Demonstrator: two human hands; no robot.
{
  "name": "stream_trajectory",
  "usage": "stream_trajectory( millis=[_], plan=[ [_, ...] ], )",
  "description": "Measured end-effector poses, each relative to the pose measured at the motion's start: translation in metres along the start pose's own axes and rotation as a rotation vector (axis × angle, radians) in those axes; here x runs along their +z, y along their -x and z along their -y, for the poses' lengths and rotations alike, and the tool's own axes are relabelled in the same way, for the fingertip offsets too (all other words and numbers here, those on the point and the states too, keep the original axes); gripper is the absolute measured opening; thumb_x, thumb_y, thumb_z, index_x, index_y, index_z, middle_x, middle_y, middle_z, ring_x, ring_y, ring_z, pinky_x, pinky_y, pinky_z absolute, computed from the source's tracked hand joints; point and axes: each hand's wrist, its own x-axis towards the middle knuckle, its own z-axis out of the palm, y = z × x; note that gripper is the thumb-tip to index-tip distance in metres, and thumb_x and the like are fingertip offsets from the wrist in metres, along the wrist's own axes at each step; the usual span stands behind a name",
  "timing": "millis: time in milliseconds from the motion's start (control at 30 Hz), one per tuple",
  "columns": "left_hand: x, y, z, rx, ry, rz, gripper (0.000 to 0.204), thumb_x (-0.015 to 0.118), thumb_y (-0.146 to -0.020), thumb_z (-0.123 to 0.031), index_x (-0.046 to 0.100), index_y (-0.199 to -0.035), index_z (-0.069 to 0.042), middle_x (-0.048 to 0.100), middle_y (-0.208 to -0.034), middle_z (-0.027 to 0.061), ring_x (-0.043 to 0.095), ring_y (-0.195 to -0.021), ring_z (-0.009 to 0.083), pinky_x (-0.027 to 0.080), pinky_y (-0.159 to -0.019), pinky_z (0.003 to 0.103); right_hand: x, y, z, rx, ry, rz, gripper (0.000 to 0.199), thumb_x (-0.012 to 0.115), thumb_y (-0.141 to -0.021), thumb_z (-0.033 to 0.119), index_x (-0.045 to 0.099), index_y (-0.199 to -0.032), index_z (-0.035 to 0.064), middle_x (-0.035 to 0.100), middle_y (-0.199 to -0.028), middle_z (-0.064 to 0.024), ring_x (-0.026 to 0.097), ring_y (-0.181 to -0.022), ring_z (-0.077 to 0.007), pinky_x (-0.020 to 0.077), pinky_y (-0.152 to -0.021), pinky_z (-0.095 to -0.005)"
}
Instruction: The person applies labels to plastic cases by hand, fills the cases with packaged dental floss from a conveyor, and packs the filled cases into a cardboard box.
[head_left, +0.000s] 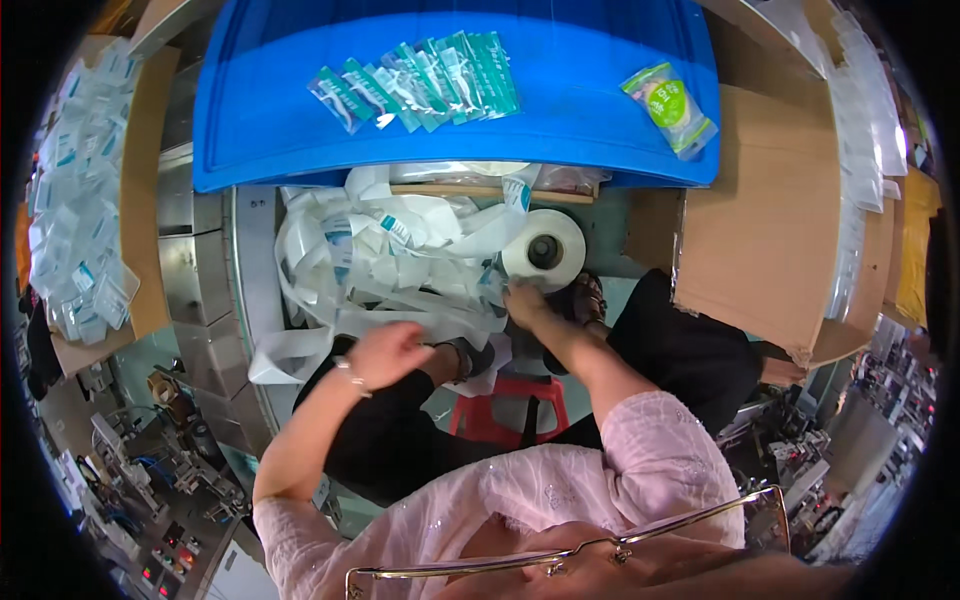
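Note:
My left hand (pixel 388 355), with a bracelet at the wrist, hovers over my lap near the loose white strips. Its fingers are curled in; whatever they might hold is hidden. Farther right, my right hand (pixel 522 302) reaches down beside a roll of white strip (pixel 570 250) with a dark core. Its fingers are pressed together by a small clear and teal piece (pixel 491 284), but I cannot make out what is in them. Tangled white backing strip (pixel 300 250), with a few teal-printed labels (pixel 396 231) on it, lies heaped left of the roll.
A blue plastic surface (pixel 570 90) ahead carries several teal printed packets (pixel 440 80) and a clear bag with a green label (pixel 668 108). Cardboard boxes flank me: the left box (pixel 145 215) holds clear packets; another box (pixel 755 210) stands right. A red stool (pixel 470 415) is below.

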Motion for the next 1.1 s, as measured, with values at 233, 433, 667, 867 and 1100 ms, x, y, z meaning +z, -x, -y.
stream_trajectory(
  millis=[233, 433, 667, 867, 1100],
  plan=[
    [0.068, -0.039, -0.032, 0.255, -0.179, 0.195, 0.040, 0.061, -0.075, -0.026, 0.052, -0.106, -0.003, 0.057, -0.097, 0.0174, 0.056, -0.089, 0.0336, 0.044, -0.079, 0.041, 0.009, 0.034, -0.019, 0.447, -0.501, 0.091, 0.024, 0.047, -0.079, 0.019, 0.060, -0.093, 0.0038, 0.061, -0.091, -0.0203, 0.061, -0.082, -0.0349, 0.0471, -0.073, -0.0449],
    [0.074, -0.045, -0.060, 0.334, -0.188, 0.246, 0.045, 0.062, -0.073, -0.028, 0.051, -0.110, -0.004, 0.057, -0.100, 0.0176, 0.053, -0.095, 0.0338, 0.043, -0.083, 0.039, -0.013, 0.067, -0.113, 0.118, -0.181, 0.284, 0.019, 0.053, -0.074, 0.014, 0.065, -0.088, 0.0060, 0.062, -0.089, -0.0168, 0.062, -0.081, -0.0321, 0.0485, -0.070, -0.0426],
    [0.052, -0.036, -0.108, 0.581, -0.054, -0.285, 0.079, 0.071, -0.067, -0.021, 0.028, -0.131, -0.007, 0.056, -0.106, 0.0173, 0.053, -0.100, 0.0315, 0.041, -0.088, 0.036, -0.321, 0.132, -0.053, -0.171, -0.250, 0.354, 0.032, 0.062, -0.065, 0.011, 0.062, -0.096, 0.0088, 0.061, -0.084, -0.0145, 0.058, -0.080, -0.0285, 0.0463, -0.069, -0.0392],
    [-0.042, 0.050, -0.084, 0.395, 0.371, -0.510, 0.081, 0.065, -0.061, 0.001, 0.029, -0.133, -0.005, 0.053, -0.075, -0.0019, 0.053, -0.076, 0.0103, 0.044, -0.068, 0.024, -0.387, 0.145, -0.047, -0.506, -1.034, -0.734, 0.035, 0.063, -0.069, 0.009, 0.053, -0.103, 0.0048, 0.053, -0.098, -0.0082, 0.056, -0.071, -0.0157, 0.0456, -0.063, -0.0295],
    [-0.113, 0.120, 0.057, -0.194, -0.205, -1.453, 0.070, 0.060, -0.075, -0.006, 0.023, -0.134, -0.002, 0.044, -0.124, 0.0170, 0.046, -0.111, 0.0273, 0.036, -0.095, 0.035, -0.158, 0.042, -0.010, -0.101, -0.731, 0.148, 0.077, 0.067, -0.069, 0.037, 0.035, -0.127, -0.0011, 0.039, -0.129, -0.0198, 0.038, -0.120, -0.0328, 0.0319, -0.099, -0.0402]
  ],
)
